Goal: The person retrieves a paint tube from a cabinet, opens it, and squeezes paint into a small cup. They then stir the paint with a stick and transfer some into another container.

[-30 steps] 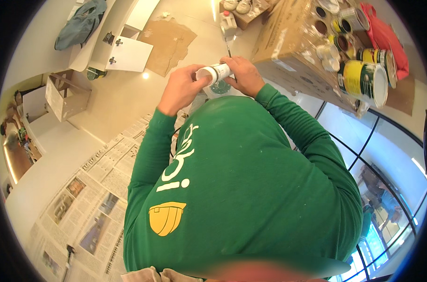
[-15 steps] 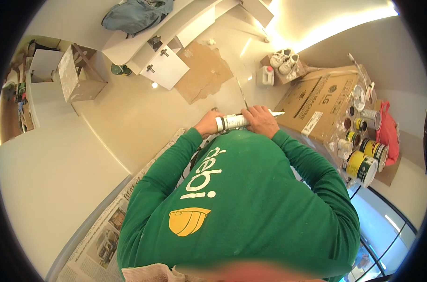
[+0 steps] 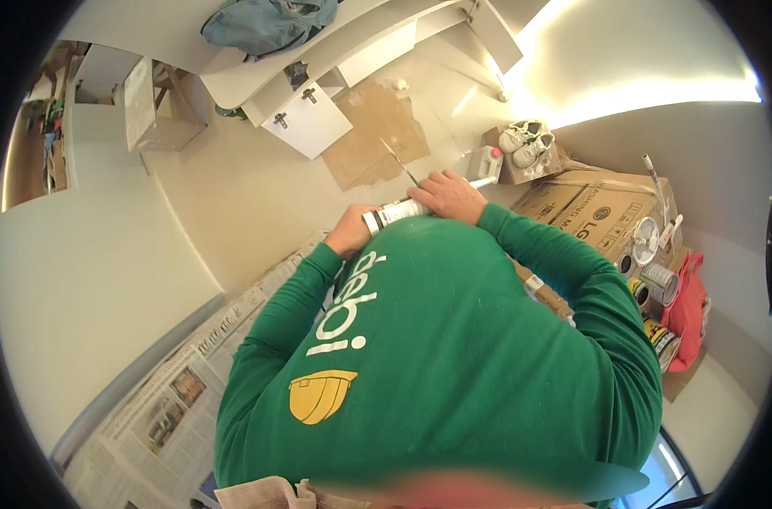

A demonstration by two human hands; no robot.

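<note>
A white sealant cartridge [image 3: 396,213] lies across the front of my body, its thin white nozzle [image 3: 485,181] pointing right. My left hand [image 3: 349,231] is closed at the cartridge's rear end; part of its fingers is hidden. Over the front half of the tube, my right hand [image 3: 450,198] is wrapped with its knuckles up. A long, thin, metal-looking strip [image 3: 398,161] juts out from beside the right hand's fingers, away from me and to the left. Whether it is a blade or a rod I cannot tell.
To the right stand a large cardboard box [image 3: 594,204], paint cans [image 3: 660,282], a red bag [image 3: 685,310], shoes [image 3: 526,140] and a white jug [image 3: 485,162]. Flattened cardboard [image 3: 377,136] covers floor ahead, beside a white cabinet door [image 3: 308,120]. Newspaper [image 3: 161,416] lies at left.
Both hands and the cartridge have shifted slightly left in view. The thin strip has swung to lean further left. The surroundings have shifted as the view turned.
</note>
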